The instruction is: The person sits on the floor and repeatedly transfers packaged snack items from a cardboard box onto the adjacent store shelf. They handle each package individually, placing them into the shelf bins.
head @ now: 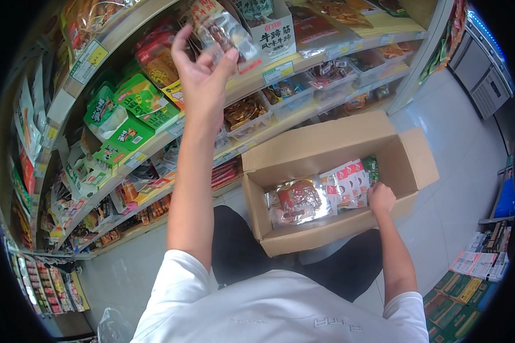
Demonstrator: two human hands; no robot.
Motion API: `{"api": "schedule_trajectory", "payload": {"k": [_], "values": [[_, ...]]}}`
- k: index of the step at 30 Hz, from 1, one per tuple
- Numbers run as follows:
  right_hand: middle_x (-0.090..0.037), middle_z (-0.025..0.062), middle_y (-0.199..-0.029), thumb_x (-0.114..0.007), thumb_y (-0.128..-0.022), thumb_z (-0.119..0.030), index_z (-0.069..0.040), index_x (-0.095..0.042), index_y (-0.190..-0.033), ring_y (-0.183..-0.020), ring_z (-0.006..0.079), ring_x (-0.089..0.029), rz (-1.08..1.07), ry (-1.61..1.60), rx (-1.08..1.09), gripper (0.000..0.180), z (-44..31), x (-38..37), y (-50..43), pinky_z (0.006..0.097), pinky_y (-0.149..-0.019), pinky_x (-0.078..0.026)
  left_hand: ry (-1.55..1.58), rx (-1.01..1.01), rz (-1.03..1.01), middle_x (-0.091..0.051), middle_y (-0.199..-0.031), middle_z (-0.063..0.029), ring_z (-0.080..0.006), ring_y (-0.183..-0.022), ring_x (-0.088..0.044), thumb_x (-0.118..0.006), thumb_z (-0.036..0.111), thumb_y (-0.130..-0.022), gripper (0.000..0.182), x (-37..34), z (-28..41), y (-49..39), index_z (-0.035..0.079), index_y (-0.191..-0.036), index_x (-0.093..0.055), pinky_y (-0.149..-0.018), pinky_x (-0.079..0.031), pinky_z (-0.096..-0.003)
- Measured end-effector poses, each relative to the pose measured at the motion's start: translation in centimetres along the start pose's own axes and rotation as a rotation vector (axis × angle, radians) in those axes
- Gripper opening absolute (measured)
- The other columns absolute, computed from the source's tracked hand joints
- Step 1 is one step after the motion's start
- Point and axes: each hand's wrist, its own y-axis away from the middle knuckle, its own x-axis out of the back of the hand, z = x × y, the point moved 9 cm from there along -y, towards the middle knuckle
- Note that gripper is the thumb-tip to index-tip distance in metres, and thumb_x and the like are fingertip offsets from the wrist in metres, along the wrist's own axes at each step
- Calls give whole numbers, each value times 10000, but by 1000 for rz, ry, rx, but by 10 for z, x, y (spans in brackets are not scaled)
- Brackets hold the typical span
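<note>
My left hand (206,73) is raised to the upper shelf. Its thumb and fingers pinch a clear vacuum-sealed snack packet (229,36) with red print and dark contents. Just behind the packet stands a white display carton (274,38) of snack packets. My right hand (382,198) is down inside an open cardboard box (322,137), with its fingers curled. It is beside a green packet (370,167) and white-and-red packets (347,182); whether it grips anything is hidden. At the box's left end lies a silver-backed pack of reddish-brown food (300,199).
Price tags line the shelf edge (279,73). Green snack cartons (124,113) stand on the left, with clear plastic bins (246,113) of packets below. The box sits on the tiled floor (437,193) between my knees. Stacked green cartons (459,296) are at lower right.
</note>
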Motion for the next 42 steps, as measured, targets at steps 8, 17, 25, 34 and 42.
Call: {"api": "schedule_trajectory", "payload": {"k": [8,17,25,34,42], "values": [[-762,186,-862,-716,-864,-269,-94,-789,-975,-817,358,-756,3,-13,6,220,0,-2,-2,482,-746,-611,-848,-46,-32,-753,-897,-152,-214,-826,-723,-734,78,-897,172,7,11,-62,58,-1061,-782,-771,-554,-347],[-760,182,-867,-712,-860,-255,-90,-785,-957,-817,360,-751,1,-23,-6,204,2,-4,-3,481,-739,-609,-624,92,-101,-723,-979,-96,-154,-855,-683,-624,-15,-940,322,17,-12,-114,-29,-1250,-707,-788,-575,-301],[-755,201,-859,-681,-888,-276,-76,-779,-884,-815,389,-744,17,-24,-1,222,0,1,-2,503,-758,-597,-449,159,-20,-695,-1171,-232,-316,-980,-709,-576,-55,-931,306,12,-39,-139,-57,-1225,-662,-814,-573,-411],[-760,175,-855,-708,-869,-276,-82,-759,-886,-821,358,-750,6,-25,-8,201,3,2,1,487,-755,-604,-952,-55,209,-732,-905,-109,-168,-792,-684,-656,-91,-879,199,11,-4,-110,7,-1004,-775,-703,-547,-308],[-758,199,-871,-649,-907,-294,-88,-794,-893,-845,393,-743,-5,-18,-25,252,4,-2,-1,504,-790,-592,-1127,66,-58,-773,-977,-162,-263,-877,-733,-650,-42,-859,316,11,-41,-117,123,-1071,-817,-847,-574,-365]]}}
